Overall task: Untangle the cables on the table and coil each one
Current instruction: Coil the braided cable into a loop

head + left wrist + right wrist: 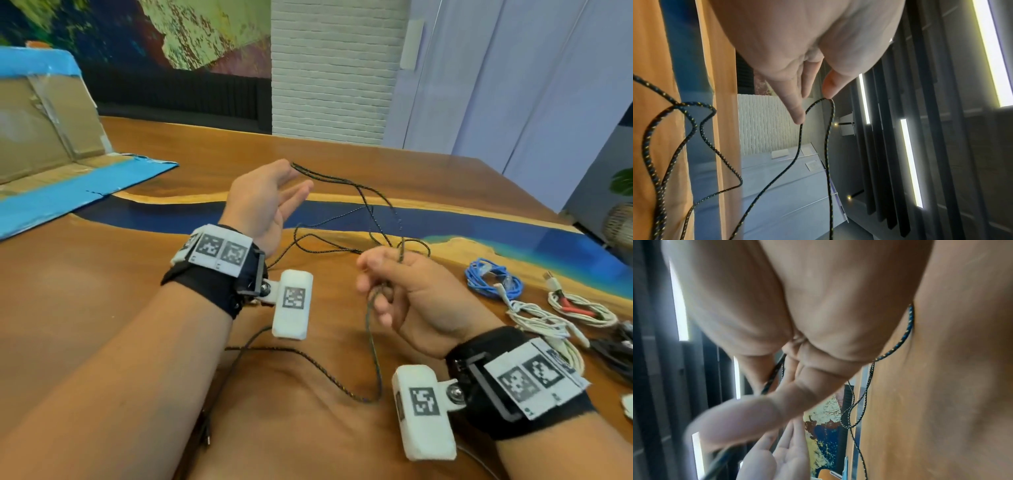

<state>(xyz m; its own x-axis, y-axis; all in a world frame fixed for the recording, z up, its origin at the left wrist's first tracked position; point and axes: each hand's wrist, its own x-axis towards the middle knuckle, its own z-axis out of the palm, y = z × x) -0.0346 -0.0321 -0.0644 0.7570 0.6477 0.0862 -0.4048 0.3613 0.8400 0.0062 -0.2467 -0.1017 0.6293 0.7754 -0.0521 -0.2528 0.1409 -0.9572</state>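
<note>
A black braided cable (368,205) hangs in loose, crossing loops above the wooden table (102,291). My left hand (287,185) is raised with its palm turned inward and its fingers straight. One bend of the cable (830,146) is draped over the fingertips (797,113). Lower and to the right, my right hand (376,284) has its fingers curled round several strands of the same cable (865,394). From that fist the cable drops to the table and trails toward my near left.
Coiled cables lie at the right of the table: a blue one (493,277), white ones (541,318) and a black one (616,346) at the edge. An opened cardboard box with blue tape (51,144) stands at the far left.
</note>
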